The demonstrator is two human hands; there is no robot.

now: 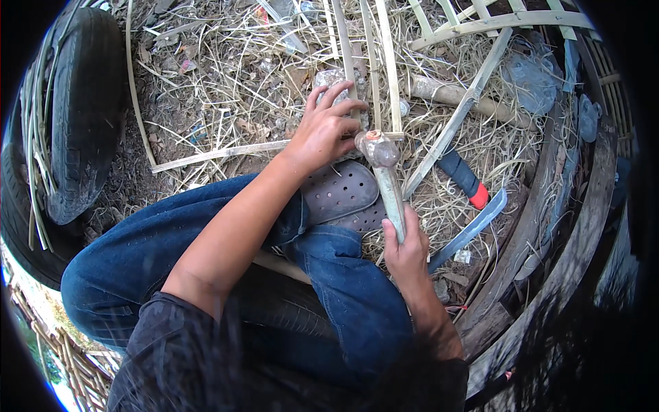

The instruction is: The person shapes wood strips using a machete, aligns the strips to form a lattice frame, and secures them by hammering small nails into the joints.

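Observation:
My left hand [328, 129] is at the middle, its fingers curled round an upright bamboo strip [343, 41] that runs toward the far edge. A pale stone [331, 78] lies on the ground beside those fingers. My right hand [408, 248] grips the handle of a hammer [389, 192]. The hammer's rounded, worn head [379, 150] is just right of my left hand, over the near end of the strips; whether it touches them I cannot tell. A flat bamboo strip [223, 155] lies crosswise to the left, partly hidden behind my left hand.
A machete blade [473, 230] and a dark handle with a red end [463, 180] lie at the right. Behind them are a bamboo pole [473, 103] and a curved bamboo frame [508, 23]. Tires [89, 110] stand at the left. Shavings litter the ground around my clogs [338, 191].

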